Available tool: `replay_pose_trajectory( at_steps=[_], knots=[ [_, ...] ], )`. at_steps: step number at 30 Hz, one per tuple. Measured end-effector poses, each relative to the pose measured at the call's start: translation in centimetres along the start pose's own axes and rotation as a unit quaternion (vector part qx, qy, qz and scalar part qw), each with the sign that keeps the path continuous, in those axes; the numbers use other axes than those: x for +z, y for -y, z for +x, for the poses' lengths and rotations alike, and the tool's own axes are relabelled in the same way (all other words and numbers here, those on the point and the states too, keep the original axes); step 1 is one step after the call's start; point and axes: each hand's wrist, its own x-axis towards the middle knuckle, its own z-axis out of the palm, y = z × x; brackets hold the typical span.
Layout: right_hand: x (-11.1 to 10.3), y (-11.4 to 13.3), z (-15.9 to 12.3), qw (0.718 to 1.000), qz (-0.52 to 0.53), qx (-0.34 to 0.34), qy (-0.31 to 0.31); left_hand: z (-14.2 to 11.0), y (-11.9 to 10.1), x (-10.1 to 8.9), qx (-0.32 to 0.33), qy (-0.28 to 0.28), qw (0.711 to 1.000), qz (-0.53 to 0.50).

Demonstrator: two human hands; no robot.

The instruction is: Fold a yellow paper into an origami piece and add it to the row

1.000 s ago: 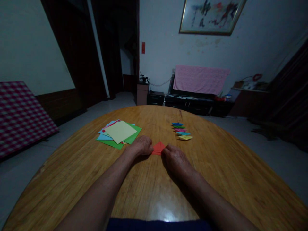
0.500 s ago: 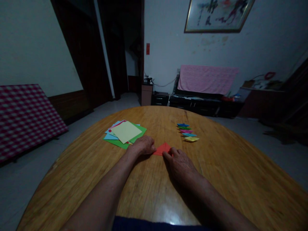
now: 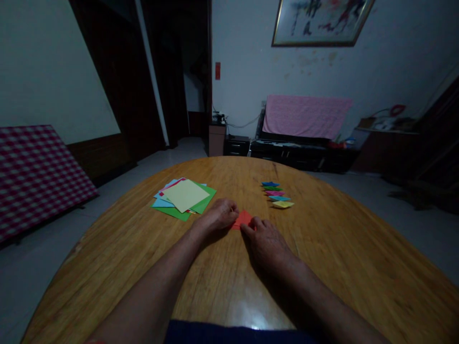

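A piece of red folded paper [image 3: 244, 218], roughly triangular with its point facing away from me, lies on the table between my hands. My left hand [image 3: 223, 213] is closed at its left corner, the fingertips curled over and hiding that end. At the right corner my right hand [image 3: 267, 239] grips the paper, thumb on the near edge and bent fingers over the side. To the right beyond it stands a row of several small folded paper boats, the nearest a yellow paper boat [image 3: 282, 204] and the farthest a blue paper boat [image 3: 270, 184].
Left of my hands is a stack of coloured paper sheets, a pale yellow sheet [image 3: 186, 195] on top and a green sheet [image 3: 208, 198] below. The round wooden table [image 3: 215, 296] reaches toward a low black cabinet [image 3: 274, 152] by the wall.
My left hand has shifted slightly right and inward over the red paper's left corner, covering more of it. The right hand keeps its hold. The whole view has shifted a little.
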Motion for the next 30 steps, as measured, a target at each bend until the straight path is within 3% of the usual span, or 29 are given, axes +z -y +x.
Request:
replay_pose_trajectory(
  at_steps=[5,13,20,30],
  knots=[
    [-0.1,0.0,0.0,1.000,0.005,0.000,0.004,0.5,0.2,1.0,0.032,0.028,0.997,0.058],
    [0.6,-0.8,-0.3,0.999,0.040,0.004,-0.022,1.4,0.7,2.1,0.038,0.005,0.987,0.157],
    [0.7,-1.4,-1.1,0.998,0.051,0.007,-0.034,1.5,0.4,2.8,-0.018,-0.016,0.986,0.165],
    [0.3,-3.4,-2.9,0.998,0.032,0.045,-0.015,1.6,0.1,3.0,-0.027,-0.025,0.988,0.150]
  ],
)
